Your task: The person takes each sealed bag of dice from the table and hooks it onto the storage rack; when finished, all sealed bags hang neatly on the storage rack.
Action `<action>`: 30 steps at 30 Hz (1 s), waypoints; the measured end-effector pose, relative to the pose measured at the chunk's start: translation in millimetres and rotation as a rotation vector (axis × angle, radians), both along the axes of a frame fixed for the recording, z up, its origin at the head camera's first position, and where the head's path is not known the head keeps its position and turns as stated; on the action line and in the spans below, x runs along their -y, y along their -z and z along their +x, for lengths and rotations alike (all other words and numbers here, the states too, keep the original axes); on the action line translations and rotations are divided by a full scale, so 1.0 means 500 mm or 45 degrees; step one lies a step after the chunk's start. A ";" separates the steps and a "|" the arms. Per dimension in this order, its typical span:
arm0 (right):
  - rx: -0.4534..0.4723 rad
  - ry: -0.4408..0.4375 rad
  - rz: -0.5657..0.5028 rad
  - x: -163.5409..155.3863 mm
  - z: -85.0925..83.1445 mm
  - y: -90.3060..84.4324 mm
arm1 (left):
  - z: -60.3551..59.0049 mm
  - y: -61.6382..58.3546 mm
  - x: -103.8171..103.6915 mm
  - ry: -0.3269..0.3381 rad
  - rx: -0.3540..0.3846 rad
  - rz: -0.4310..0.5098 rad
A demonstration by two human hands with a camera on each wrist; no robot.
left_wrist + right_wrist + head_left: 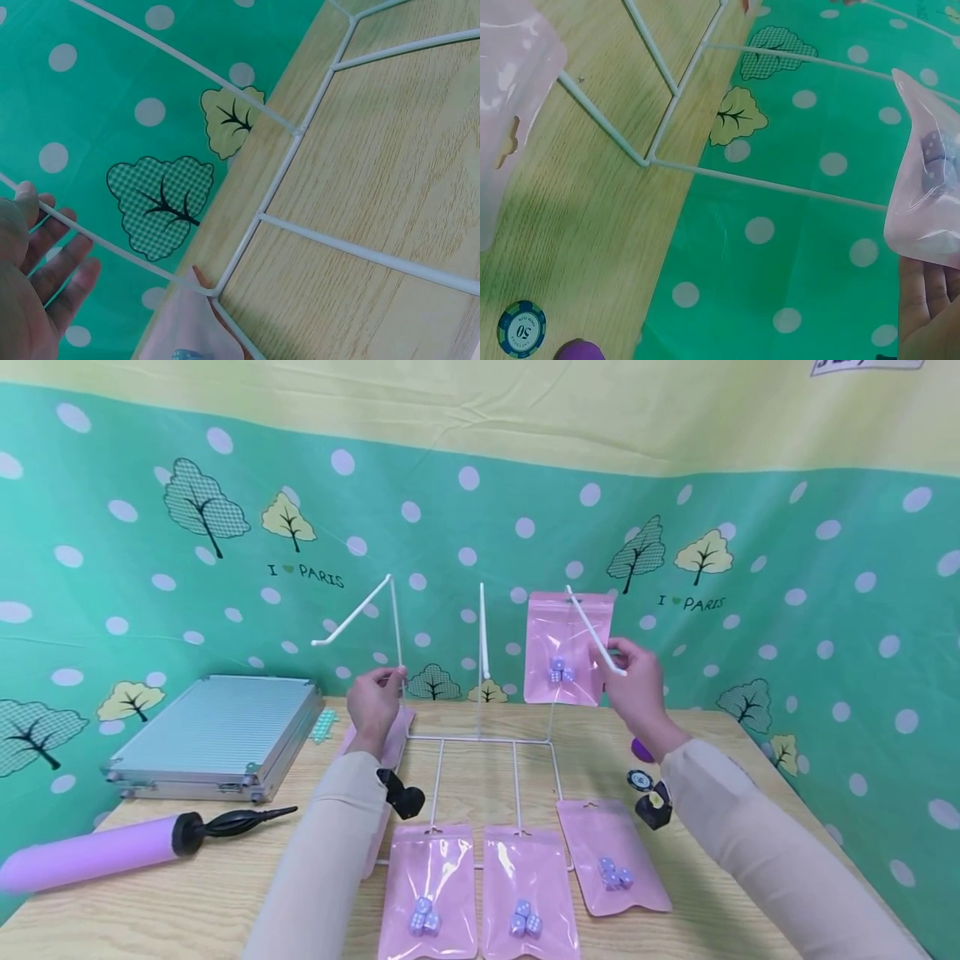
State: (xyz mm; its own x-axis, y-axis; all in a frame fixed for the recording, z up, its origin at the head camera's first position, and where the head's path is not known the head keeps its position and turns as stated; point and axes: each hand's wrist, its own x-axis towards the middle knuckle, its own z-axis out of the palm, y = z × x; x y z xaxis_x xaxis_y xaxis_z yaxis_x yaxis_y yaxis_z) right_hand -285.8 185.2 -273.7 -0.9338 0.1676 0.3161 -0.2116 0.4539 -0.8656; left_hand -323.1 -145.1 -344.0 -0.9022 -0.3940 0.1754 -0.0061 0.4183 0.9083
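Wooden table (pixel 225 893) against green polka-dot wall (pixel 787 610)

A light wood-grain tabletop (pixel 225 893) carries a white wire display rack (pixel 480 740) at its middle. Three pink plastic pouches of small lilac dice (pixel 525 893) lie flat along the near edge. At the left sit a ribbed silver metal case (pixel 213 735) and a lilac hand pump with a black nozzle (pixel 112 852). A black-and-white poker chip (pixel 640 779) lies near the right edge.
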 end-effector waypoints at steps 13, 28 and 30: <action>0.001 0.012 0.013 0.003 -0.024 0.002 | 0.001 -0.005 -0.001 -0.012 0.016 0.001; 0.004 0.029 -0.005 0.004 -0.035 0.002 | 0.000 -0.002 0.001 -0.002 -0.013 -0.018; 0.006 0.031 -0.011 0.006 -0.035 0.001 | 0.001 -0.002 0.001 0.001 -0.008 -0.012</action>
